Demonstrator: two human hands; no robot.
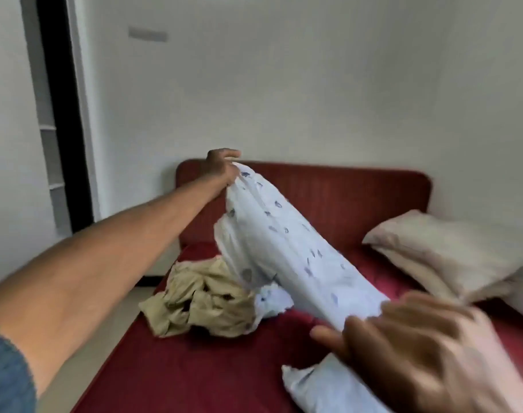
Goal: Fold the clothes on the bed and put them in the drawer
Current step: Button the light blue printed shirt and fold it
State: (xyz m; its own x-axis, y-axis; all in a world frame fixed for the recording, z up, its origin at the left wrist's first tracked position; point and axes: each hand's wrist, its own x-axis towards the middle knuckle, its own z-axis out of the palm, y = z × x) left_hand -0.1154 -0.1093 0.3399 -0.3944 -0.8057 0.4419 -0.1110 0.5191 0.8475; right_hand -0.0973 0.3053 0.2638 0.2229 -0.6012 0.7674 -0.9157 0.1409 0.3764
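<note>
It was a bedroom in a home. A bed [194, 368] with a dark red sheet and padded red headboard [358, 201] stood against plain white walls [314, 84], a pale pillow [451, 254] lay on it, and crumpled clothes [200, 299] sat heaped there.

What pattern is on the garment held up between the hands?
Pale blue garment with small scattered dark-blue motifs, seen in the head view.

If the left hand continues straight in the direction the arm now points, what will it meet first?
Most likely the red headboard, or the wall just above it. The left hand, gripping the blue garment, already reaches near the headboard's top edge, though depth is unclear.
</note>
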